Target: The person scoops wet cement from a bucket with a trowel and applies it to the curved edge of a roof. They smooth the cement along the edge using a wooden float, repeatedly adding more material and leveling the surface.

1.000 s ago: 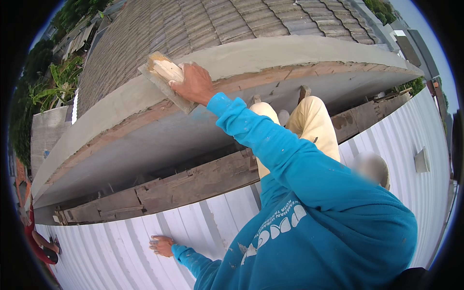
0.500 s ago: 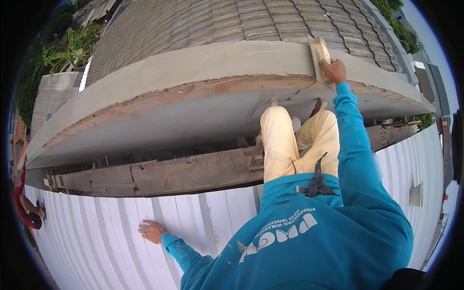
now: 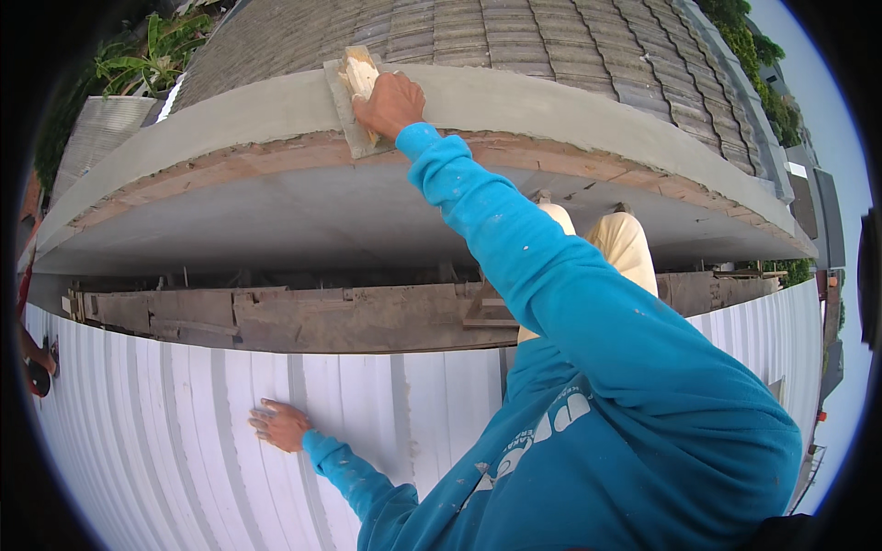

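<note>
Sleeves of bright blue cover both arms, and small pale specks dot the cloth. Closest to the camera is the white metal sheet (image 3: pixel 184 441), which is wavy with long ridges running up and down. On it lies the left hand (image 3: pixel 278 425), flat, with its fingers spread apart and holding nothing. It just presses on the sheet. Past the top of the sheet runs a long, dirty wooden plank (image 3: pixel 303 317), rough and grey-brown. Two knees in pale yellow trousers (image 3: pixel 625 243) poke up beside the plank, on the right. Above them is the smooth grey underside of a ledge. The right arm goes up and far out to the front edge of that ledge. There the right hand (image 3: pixel 390 103) has its fingers wrapped tight around the wooden handle of a float (image 3: pixel 354 96), a flat grey board. The float sits flat against the wet cement band (image 3: pixel 551 106), a grey strip that curves along the ledge edge. Just under the band shows a thin line of reddish brick (image 3: pixel 230 165). Behind the band rises a roof of grey tiles (image 3: pixel 514 37) in neat rows. Farthest away, at the top left, are green leafy plants (image 3: pixel 152 60), and more green trees stand at the top right.
</note>
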Motion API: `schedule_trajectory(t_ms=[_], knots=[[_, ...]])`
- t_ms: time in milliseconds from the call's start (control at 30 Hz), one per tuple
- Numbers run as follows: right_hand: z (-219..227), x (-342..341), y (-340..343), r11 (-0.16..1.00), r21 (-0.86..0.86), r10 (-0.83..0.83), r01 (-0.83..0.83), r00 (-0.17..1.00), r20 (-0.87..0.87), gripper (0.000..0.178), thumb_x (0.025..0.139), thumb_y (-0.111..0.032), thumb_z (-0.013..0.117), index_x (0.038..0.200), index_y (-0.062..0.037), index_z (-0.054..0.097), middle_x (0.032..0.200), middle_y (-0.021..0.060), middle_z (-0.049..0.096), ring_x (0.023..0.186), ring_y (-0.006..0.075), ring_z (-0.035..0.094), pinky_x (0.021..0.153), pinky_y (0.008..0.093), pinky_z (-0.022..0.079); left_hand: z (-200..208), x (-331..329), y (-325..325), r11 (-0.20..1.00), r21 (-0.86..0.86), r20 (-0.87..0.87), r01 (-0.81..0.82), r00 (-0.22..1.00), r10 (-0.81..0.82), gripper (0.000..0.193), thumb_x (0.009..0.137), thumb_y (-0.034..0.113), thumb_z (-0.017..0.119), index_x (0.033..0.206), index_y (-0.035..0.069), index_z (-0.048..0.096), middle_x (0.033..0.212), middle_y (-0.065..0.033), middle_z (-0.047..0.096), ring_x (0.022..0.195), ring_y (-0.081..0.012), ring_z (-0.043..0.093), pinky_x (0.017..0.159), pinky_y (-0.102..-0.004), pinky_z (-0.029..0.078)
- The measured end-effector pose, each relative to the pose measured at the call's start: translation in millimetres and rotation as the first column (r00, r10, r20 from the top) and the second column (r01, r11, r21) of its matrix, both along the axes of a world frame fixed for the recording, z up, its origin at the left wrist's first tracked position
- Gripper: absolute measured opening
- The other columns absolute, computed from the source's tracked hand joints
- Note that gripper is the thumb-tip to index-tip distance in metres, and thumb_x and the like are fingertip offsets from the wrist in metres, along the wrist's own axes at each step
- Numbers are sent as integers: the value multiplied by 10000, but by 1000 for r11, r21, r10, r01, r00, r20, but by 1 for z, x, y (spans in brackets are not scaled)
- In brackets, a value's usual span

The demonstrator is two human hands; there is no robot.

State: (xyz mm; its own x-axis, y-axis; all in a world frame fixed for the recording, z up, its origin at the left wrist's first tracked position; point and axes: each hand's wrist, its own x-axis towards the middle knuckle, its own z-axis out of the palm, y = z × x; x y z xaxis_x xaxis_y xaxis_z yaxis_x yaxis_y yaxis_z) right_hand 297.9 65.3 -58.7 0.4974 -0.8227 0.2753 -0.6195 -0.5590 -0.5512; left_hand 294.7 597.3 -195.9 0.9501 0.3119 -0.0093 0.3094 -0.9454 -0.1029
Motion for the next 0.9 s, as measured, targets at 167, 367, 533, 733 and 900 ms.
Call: schedule_trajectory(t_ms=[167, 367, 533, 733, 900], knots=[[9, 96, 57, 973, 132, 168, -189, 974, 152, 437, 731, -338, 719, 895, 66, 687, 976, 277, 645, 911, 415, 643, 802, 480, 512, -3, 2, 17, 972, 210, -102, 104, 991, -84, 638, 1009, 530, 247, 1450, 100, 412, 1521, -122, 356, 1371, -376, 359, 1149, -434, 305], [43, -19, 14, 987, 151, 32, -57, 986, 163, 490, 734, -365, 712, 900, 94, 666, 947, 267, 663, 897, 399, 656, 808, 460, 515, -3, 1, 4, 949, 247, -139, 194, 977, -164, 626, 1008, 519, 258, 1431, 95, 441, 1508, -126, 379, 1363, -379, 372, 1147, -437, 301], [35, -221, -97, 928, 118, -356, 354, 935, -7, 535, 733, -420, 729, 984, 50, 688, 902, 234, 697, 872, 373, 680, 779, 454, 526, -16, 5, 21, 940, 275, -138, 203, 976, -171, 616, 1008, 513, 269, 1420, 95, 459, 1500, -130, 391, 1360, -380, 377, 1140, -440, 306], [7, -389, -162, 772, -22, -625, 635, 753, -206, 705, 738, -494, 704, 1132, 88, 648, 1036, 266, 683, 1000, 371, 668, 888, 423, 509, -3, 1, 8, 999, 39, 38, 3, 999, -4, 614, 1007, 514, 274, 1433, 104, 443, 1511, -132, 373, 1362, -375, 377, 1134, -436, 318], [8, -266, -125, 902, 69, -406, 427, 890, -209, 711, 749, -502, 696, 1134, 93, 643, 1033, 279, 677, 1005, 386, 661, 892, 420, 505, -8, 4, 12, 1000, 14, 65, -2, 998, 1, 611, 1004, 518, 290, 1445, 120, 431, 1521, -116, 363, 1369, -372, 368, 1133, -434, 320]])
